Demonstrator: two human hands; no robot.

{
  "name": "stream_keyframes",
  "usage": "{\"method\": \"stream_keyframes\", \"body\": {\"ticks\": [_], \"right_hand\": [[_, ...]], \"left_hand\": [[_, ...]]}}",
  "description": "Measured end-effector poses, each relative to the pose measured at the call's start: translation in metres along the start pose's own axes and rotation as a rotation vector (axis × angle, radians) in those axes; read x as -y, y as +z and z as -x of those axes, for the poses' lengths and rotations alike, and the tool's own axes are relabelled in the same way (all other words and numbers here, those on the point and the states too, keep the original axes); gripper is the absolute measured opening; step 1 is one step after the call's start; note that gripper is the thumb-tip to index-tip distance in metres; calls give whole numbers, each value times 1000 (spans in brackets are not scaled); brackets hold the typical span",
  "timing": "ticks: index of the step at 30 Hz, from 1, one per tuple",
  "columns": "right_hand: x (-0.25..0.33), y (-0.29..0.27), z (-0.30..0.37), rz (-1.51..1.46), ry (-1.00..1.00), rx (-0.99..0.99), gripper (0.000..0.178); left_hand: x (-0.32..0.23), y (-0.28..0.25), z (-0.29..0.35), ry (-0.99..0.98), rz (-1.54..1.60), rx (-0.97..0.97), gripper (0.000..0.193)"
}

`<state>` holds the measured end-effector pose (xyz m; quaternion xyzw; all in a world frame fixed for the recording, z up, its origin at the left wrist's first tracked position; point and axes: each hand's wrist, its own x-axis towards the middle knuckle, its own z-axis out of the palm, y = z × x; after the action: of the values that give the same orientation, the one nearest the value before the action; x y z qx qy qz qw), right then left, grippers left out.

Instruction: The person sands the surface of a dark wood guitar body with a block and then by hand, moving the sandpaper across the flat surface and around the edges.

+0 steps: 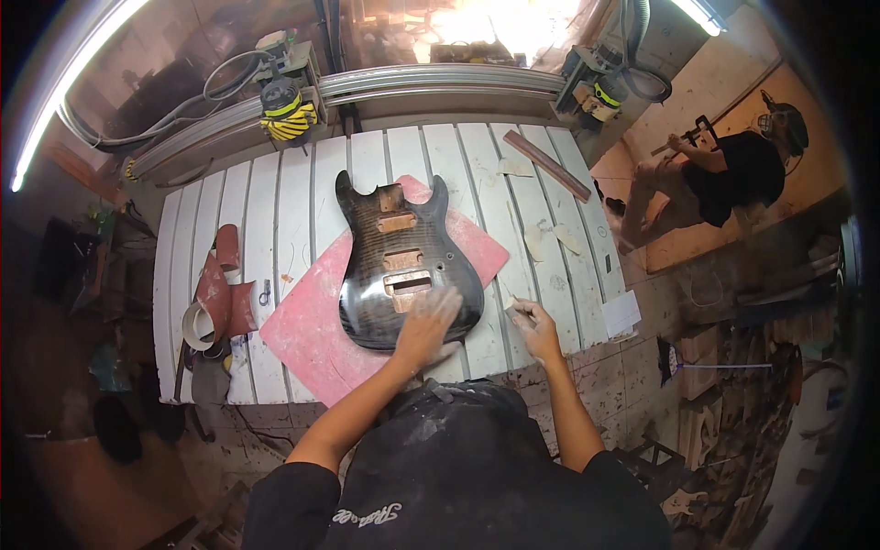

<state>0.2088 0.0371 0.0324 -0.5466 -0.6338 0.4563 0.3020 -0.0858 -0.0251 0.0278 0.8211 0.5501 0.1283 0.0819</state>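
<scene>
A glossy dark electric guitar body (374, 252), with cut-out pickup cavities and a neck pocket, lies face up on a pink pad (307, 307). My left hand (429, 328) rests across its lower end, fingers stretched out, dusty and slightly blurred. Just right of the guitar body, above the table edge, my right hand (535, 328) is closed on a small pale piece (511, 303), perhaps folded sandpaper; its kind is hard to make out. White dust coats the fingers of both hands.
The pad sits on a white slatted table (197, 247). Reddish sanding sheets and rolls (211, 289) lie at left, a wooden strip (547, 165) and pale scraps (568, 238) at right. Machine heads (286, 110) hang on a rail (440, 81) behind. Another person (733, 174) works at far right.
</scene>
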Motion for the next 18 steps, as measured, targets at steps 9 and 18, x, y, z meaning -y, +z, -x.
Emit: {"method": "stream_keyframes", "body": {"ticks": [9, 18], "right_hand": [[26, 55, -49, -327, 151, 42, 30], [49, 126, 24, -352, 168, 257, 25]], "left_hand": [[28, -26, 33, -155, 93, -17, 120], [106, -63, 60, -343, 467, -54, 62]]}}
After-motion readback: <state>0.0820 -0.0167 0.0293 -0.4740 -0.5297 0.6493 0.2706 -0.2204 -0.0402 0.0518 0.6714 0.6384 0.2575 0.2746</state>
